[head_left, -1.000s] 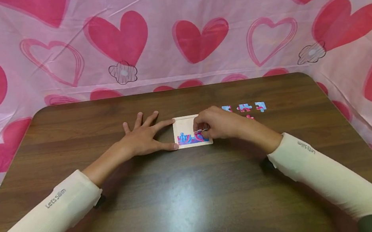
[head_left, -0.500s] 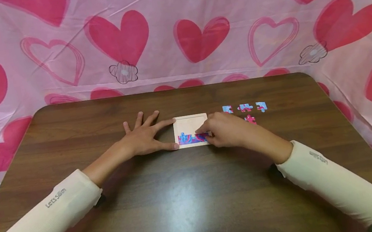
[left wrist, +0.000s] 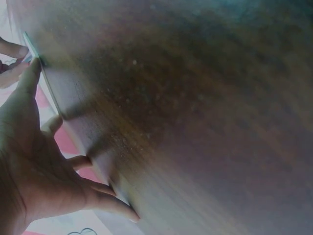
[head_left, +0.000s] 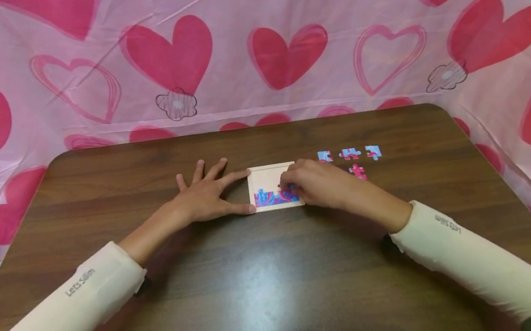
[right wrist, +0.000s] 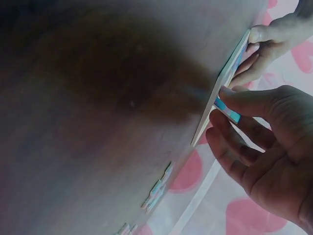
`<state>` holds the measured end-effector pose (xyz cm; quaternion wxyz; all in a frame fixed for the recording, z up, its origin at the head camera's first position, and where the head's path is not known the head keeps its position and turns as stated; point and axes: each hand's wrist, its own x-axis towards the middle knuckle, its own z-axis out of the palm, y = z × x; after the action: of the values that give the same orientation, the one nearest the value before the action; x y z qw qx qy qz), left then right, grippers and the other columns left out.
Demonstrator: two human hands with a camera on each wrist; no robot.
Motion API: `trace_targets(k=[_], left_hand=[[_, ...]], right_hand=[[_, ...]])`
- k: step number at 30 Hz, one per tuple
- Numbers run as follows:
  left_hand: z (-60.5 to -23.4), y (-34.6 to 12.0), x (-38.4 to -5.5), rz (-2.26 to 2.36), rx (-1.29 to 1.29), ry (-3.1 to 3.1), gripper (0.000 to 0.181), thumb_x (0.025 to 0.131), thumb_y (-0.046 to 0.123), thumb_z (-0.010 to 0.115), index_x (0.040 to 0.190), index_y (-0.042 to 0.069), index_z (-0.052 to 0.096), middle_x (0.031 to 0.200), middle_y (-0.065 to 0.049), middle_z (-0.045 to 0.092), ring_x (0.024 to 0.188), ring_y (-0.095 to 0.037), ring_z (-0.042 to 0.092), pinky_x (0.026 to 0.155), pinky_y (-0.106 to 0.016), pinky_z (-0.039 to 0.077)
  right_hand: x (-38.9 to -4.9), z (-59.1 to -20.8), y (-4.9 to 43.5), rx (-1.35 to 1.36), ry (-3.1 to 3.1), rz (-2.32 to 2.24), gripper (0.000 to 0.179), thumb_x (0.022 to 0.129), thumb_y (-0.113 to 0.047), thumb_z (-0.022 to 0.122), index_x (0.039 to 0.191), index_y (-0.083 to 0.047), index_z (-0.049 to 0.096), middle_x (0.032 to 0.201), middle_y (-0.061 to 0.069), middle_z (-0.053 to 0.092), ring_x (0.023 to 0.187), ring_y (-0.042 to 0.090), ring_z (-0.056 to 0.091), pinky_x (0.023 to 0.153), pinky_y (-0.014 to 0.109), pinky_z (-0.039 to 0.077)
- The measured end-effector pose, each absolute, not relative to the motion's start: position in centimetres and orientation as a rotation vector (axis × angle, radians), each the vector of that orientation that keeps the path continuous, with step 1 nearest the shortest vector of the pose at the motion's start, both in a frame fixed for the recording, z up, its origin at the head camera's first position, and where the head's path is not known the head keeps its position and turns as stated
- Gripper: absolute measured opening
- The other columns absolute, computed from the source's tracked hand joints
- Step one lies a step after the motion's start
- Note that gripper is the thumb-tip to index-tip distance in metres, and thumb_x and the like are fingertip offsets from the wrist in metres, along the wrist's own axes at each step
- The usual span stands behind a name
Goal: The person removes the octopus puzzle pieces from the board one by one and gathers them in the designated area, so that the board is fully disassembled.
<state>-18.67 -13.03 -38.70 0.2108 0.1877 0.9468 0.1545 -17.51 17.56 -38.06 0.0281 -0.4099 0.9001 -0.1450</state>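
A small pale wooden puzzle tray [head_left: 263, 176] lies on the table, its near row filled with blue, pink and purple pieces [head_left: 270, 197]. My left hand [head_left: 203, 197] lies spread flat at its left, thumb and index fingertip touching the tray's left corners. Over the tray's right side, my right hand [head_left: 319, 180] has its fingers curled down. In the right wrist view, the right thumb and fingers pinch a blue-and-pink puzzle piece [right wrist: 229, 111], tilted up at the tray. From the head view that piece is mostly covered by the fingers.
Several loose puzzle pieces lie to the right of the tray: a row of blue-and-pink ones [head_left: 349, 153] and a pink one [head_left: 357, 171] nearer. The brown wooden table [head_left: 205, 312] backs onto a pink heart-print cloth [head_left: 227, 45].
Half a second ago the right index finger pointed out over the tray; now the fingers are drawn in and curled around the piece. The left hand and the tray stay in place.
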Motion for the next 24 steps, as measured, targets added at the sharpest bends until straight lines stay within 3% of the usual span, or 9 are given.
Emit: trace_targets(k=[4, 8, 13, 19, 24], left_hand=[[-38.6, -13.1, -18.7, 0.429, 0.518, 2.633, 0.100, 0.088, 0.092, 0.070, 0.173, 0.060, 0.031, 0.194, -0.005, 0.001, 0.174, -0.056, -0.019, 0.121, -0.094, -0.017], [-38.6, -13.3, -18.7, 0.424, 0.514, 2.634, 0.100, 0.088, 0.092, 0.070, 0.174, 0.059, 0.030, 0.194, -0.005, 0.001, 0.174, -0.056, -0.019, 0.121, -0.094, -0.017], [-38.6, -13.3, -18.7, 0.423, 0.513, 2.634, 0.100, 0.089, 0.091, 0.070, 0.174, 0.058, 0.031, 0.194, -0.005, 0.001, 0.174, -0.056, -0.018, 0.122, -0.094, -0.016], [-38.6, -13.2, -18.6, 0.413, 0.514, 2.633, 0.100, 0.089, 0.091, 0.070, 0.174, 0.058, 0.031, 0.194, -0.005, 0.001, 0.174, -0.056, -0.017, 0.123, -0.094, -0.014], [-38.6, -13.0, -18.6, 0.411, 0.514, 2.637, 0.100, 0.087, 0.093, 0.069, 0.173, 0.060, 0.031, 0.194, -0.004, 0.002, 0.174, -0.056, -0.017, 0.122, -0.094, -0.015]], right_hand=[[-18.9, -38.9, 17.7, -1.292, 2.748, -0.483, 0.018, 0.095, 0.003, 0.075, 0.106, -0.010, 0.082, 0.100, 0.003, 0.082, 0.096, 0.023, 0.073, 0.098, 0.043, 0.064], [-18.2, -36.2, 16.3, -1.178, 2.720, -0.454, 0.019, 0.090, 0.009, 0.077, 0.100, -0.007, 0.080, 0.094, 0.004, 0.079, 0.089, 0.026, 0.070, 0.092, 0.044, 0.064], [-19.9, -36.6, 16.1, -1.131, 2.690, -0.422, 0.018, 0.089, 0.004, 0.083, 0.101, -0.009, 0.078, 0.092, 0.002, 0.075, 0.087, 0.022, 0.066, 0.086, 0.039, 0.061], [-19.8, -35.4, 15.6, -1.084, 2.656, -0.410, 0.021, 0.086, 0.007, 0.085, 0.101, -0.006, 0.079, 0.097, 0.006, 0.077, 0.091, 0.025, 0.066, 0.089, 0.043, 0.061], [-20.0, -35.6, 16.6, -1.000, 2.620, -0.542, 0.022, 0.089, 0.002, 0.090, 0.107, -0.008, 0.083, 0.102, 0.004, 0.081, 0.094, 0.022, 0.069, 0.092, 0.043, 0.062]])
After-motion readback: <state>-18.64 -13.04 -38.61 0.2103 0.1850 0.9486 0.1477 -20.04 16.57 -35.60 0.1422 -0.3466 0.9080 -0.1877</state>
